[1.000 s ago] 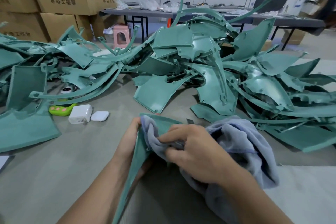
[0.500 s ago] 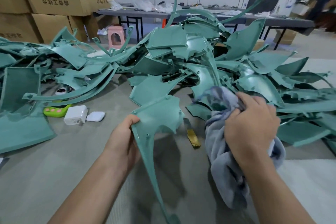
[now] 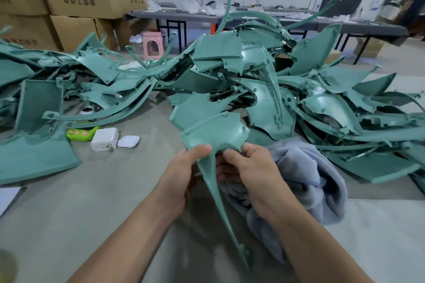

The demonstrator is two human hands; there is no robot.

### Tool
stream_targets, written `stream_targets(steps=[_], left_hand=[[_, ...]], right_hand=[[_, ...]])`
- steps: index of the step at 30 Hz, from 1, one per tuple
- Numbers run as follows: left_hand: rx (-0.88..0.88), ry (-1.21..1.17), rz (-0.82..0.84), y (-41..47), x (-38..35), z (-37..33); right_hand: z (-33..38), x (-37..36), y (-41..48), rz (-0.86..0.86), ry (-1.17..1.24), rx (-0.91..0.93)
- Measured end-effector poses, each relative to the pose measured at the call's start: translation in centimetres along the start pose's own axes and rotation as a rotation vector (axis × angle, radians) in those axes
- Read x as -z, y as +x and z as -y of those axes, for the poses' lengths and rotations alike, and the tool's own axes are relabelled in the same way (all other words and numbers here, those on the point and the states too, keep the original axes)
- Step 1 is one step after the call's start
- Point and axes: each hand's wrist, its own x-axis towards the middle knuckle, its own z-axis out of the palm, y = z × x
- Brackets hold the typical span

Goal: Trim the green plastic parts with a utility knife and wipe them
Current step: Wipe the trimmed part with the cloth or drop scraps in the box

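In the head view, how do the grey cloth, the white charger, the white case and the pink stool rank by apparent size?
Largest to smallest:
1. grey cloth
2. pink stool, though it stands farther away
3. white charger
4. white case

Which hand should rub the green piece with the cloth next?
Probably the right hand: the gray cloth lies bunched under and beside it. The left hand pinches the green piece near its wide end, so it can hold it steady.
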Motion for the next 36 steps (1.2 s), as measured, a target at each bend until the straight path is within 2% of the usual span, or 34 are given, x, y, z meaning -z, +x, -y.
stream_targets(steps=[1, 3, 6, 8, 11, 14, 17, 19, 23, 26, 31, 36], left_hand=[[-0.023, 0.015, 0.029, -0.2, -0.5, 0.1], [-0.072, 0.079, -0.055, -0.3, -0.8, 0.0], [-0.103, 0.047, -0.167, -0.3, -0.9, -0.9], [-0.095, -0.046, -0.196, -0.2, -1.2, -1.7], [-0.022, -0.109, -0.235, 0.3, -2.3, -2.8], [0.009, -0.079, -0.145, -0.4, -3.1, -3.2], [-0.107, 0.058, 0.128, -2.2, -4.1, -3.3], [-0.187, 0.151, 0.241, -3.2, -5.4, -3.6], [-0.34, 0.291, 0.266, -4.8, -9.3, -4.9], [-0.38, 0.373, 0.331, -6.0, -13.2, -3.8], [-0.301, 0.393, 0.542, -10.7, -20.2, 2.1], [-0.014, 0.417, 0.99, -16.6, -26.2, 9.3]], right_hand=[[0.2, 0.2, -0.1, -0.007, 0.004, -0.001], [0.9, 0.6, -0.4, 0.06, 0.01, -0.031], [1.9, 0.9, -1.7, 0.365, -0.066, -0.13], [2.1, 0.4, -2.4, 0.451, -0.17, -0.173], [1.7, -0.5, -2.9, 0.359, -0.211, -0.158], [1.7, -0.6, -3.5, 0.317, -0.179, -0.102], [2.7, -0.5, -4.4, 0.216, 0.004, -0.045], [3.7, -0.3, -5.2, 0.157, 0.106, -0.012], [5.8, 1.8, -8.0, 0.147, 0.108, 0.095], [6.1, 5.0, -11.2, 0.09, 0.075, 0.156], [4.4, 11.2, -19.2, -0.257, -0.001, 0.284], [-1.0, 17.2, -31.5, -0.654, 0.037, 0.229]])
